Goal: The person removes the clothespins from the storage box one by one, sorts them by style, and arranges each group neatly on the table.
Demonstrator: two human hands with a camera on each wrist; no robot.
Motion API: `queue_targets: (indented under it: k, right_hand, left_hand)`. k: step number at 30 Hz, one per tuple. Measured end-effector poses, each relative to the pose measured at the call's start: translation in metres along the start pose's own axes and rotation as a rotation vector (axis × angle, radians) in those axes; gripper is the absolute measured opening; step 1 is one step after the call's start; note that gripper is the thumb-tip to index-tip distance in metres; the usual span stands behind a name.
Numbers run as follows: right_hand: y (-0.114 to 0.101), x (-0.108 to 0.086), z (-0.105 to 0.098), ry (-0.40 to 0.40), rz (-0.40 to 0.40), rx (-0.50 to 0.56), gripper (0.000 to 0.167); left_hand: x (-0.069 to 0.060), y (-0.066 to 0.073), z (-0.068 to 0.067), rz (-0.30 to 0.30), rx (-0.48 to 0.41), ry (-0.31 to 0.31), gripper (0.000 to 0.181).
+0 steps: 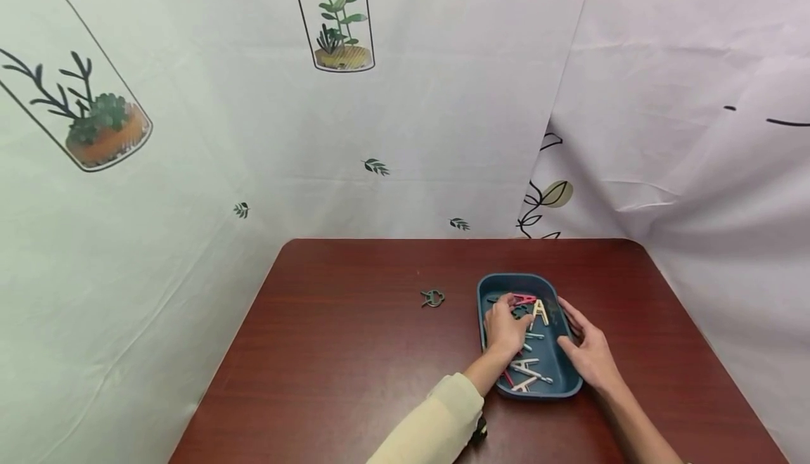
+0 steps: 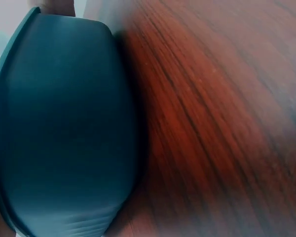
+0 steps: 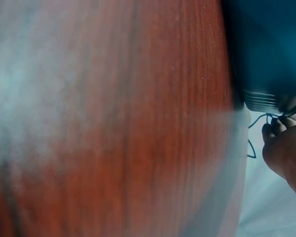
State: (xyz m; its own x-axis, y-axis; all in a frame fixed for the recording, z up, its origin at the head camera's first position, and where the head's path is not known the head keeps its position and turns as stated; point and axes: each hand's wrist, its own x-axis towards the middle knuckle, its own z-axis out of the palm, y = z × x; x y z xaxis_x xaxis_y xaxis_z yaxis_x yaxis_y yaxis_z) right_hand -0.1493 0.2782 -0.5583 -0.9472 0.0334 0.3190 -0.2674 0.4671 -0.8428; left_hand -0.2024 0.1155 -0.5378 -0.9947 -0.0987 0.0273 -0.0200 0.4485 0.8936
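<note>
A dark blue tray (image 1: 557, 365) holds several small clips in different colours. My left hand (image 1: 504, 327) reaches into it from the left, thumb spread from the fingers around a dark green clip (image 1: 520, 312). Just beyond those fingers lies a red clip (image 1: 524, 299), with a cream clip (image 1: 540, 312) to its right. Several white clips (image 1: 524, 367) lie near the tray's front end. At the right side, my right hand (image 1: 591, 355) grips the tray's rim, thumb over the edge and fingers outside. The left wrist view shows mostly the tray's outer wall (image 2: 64, 118).
On the brown table (image 1: 342, 351), left of the tray, lies a single green clip (image 1: 433, 299). A patterned cloth (image 1: 405, 119) hangs behind the table's far edge and along both sides.
</note>
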Motion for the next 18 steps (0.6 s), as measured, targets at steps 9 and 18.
queue_targets:
  k: [9,18]
  right_hand:
    - [-0.0002,0.0003,0.0003,0.003,0.003,-0.003,0.073]
    - [-0.0008,0.0004,-0.0001,0.007,0.011,-0.007,0.073]
  left_hand:
    - [0.0006,-0.006,0.0031,0.058,0.081,-0.001,0.041]
    - [0.0001,-0.0056,0.0036,0.12,0.141,-0.001,0.038]
